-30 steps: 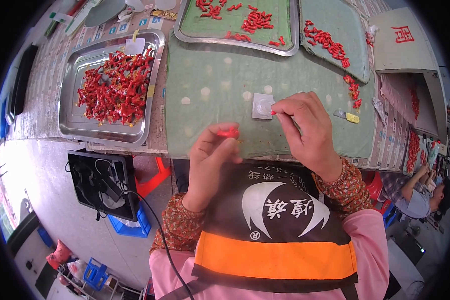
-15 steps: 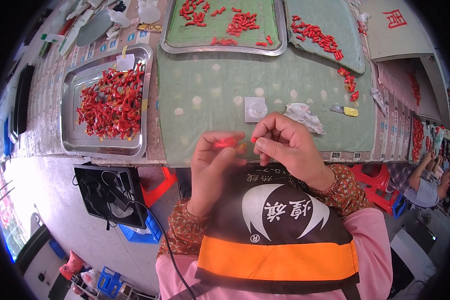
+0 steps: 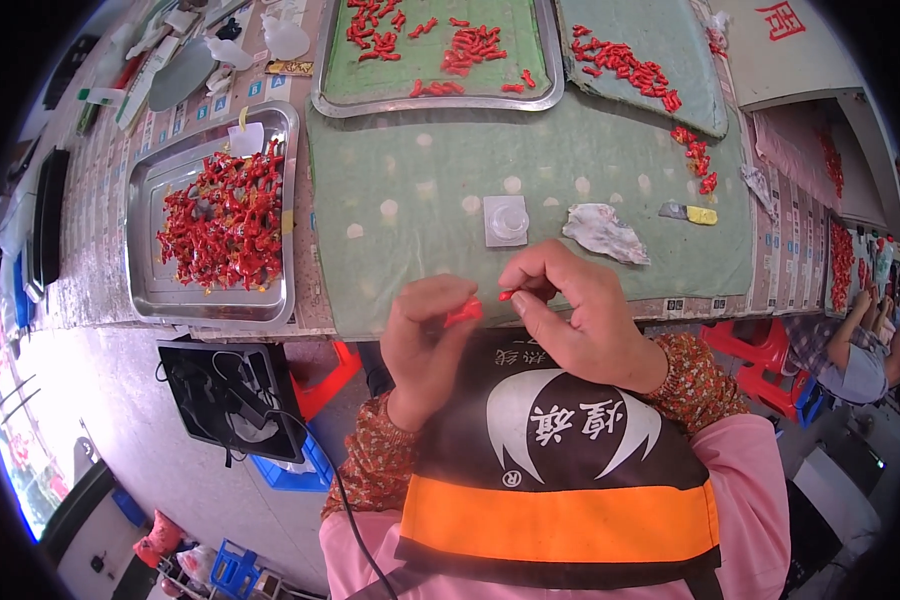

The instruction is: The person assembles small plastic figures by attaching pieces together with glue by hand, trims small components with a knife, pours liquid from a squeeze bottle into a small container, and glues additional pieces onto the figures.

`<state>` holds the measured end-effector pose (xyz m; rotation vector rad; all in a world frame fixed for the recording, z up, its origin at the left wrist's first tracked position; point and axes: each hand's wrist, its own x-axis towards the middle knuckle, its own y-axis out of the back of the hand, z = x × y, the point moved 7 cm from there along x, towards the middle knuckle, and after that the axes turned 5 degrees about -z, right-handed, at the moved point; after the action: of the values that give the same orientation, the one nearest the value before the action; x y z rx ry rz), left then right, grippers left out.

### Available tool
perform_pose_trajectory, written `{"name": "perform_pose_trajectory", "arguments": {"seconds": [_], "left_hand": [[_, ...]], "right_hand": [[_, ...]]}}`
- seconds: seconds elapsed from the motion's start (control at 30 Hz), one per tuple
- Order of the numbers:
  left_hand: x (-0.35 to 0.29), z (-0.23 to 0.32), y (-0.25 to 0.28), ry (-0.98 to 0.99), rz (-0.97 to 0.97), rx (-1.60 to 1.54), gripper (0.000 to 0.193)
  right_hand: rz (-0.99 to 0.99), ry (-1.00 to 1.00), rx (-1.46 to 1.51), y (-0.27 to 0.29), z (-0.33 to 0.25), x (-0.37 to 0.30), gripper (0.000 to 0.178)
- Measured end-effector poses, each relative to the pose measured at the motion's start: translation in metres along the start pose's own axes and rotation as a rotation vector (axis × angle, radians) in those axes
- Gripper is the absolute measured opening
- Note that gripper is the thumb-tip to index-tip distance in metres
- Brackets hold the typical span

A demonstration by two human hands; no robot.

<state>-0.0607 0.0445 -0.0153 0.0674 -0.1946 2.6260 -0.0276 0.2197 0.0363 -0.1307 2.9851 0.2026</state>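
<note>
Nearest, the dark apron (image 3: 560,515) w/ its orange band. At the near edge of the tbl (image 3: 100,200), the L hand (image 3: 420,335) is half-curled, thumb & fingers gripping a glossy red pc (image 3: 465,311); it's a bit blurred, so can't tell exact contact. Just right of it, the R hand (image 3: 575,315) pinches a tiny red bit (image 3: 506,295) btwn thumb & index. The two reds sit close, w/ a small gap.

To do this well, I'd say: pinch lightly, since the gloss prob. slips or marks; brace wrists on the edge; turn the L one till it faces the R fingertips; no hard squeezing. The green cloth (image 3: 395,260) beyond should soften any drop.

Farther: clear round dish (image 3: 511,218) on a white square, crumpled rag (image 3: 605,234) to its right. Left, steel tray (image 3: 150,290) w/ heaped red pcs (image 3: 225,220). Far, green-lined tray (image 3: 435,104) w/ loose red pcs (image 3: 473,48); far right, grey-green board (image 3: 690,60) w/ more.
</note>
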Motion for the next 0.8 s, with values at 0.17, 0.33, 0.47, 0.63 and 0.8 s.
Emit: {"name": "perform_pose_trajectory", "arguments": {"seconds": [0.17, 0.33, 0.47, 0.63, 0.8], "left_hand": [[0.0, 0.027, 0.0, -0.398, -0.006, 0.511, 0.034], [-0.011, 0.024, 0.002, -0.462, -0.057, 0.584, 0.037], [-0.013, 0.024, 0.0, -0.464, -0.13, 0.67, 0.039], [-0.01, 0.026, -0.001, -0.494, -0.121, 0.628, 0.03], [-0.008, 0.025, -0.005, -0.479, -0.18, 0.639, 0.039]], "right_hand": [[0.072, 0.309, -0.405, -0.005, -0.031, -0.002, 0.031], [0.054, 0.308, -0.411, -0.008, -0.032, -0.003, 0.032], [0.028, 0.305, -0.417, -0.008, -0.033, -0.004, 0.033], [0.032, 0.381, -0.411, -0.012, -0.034, -0.004, 0.034], [-0.001, 0.386, -0.422, -0.014, -0.033, -0.003, 0.035]]}}
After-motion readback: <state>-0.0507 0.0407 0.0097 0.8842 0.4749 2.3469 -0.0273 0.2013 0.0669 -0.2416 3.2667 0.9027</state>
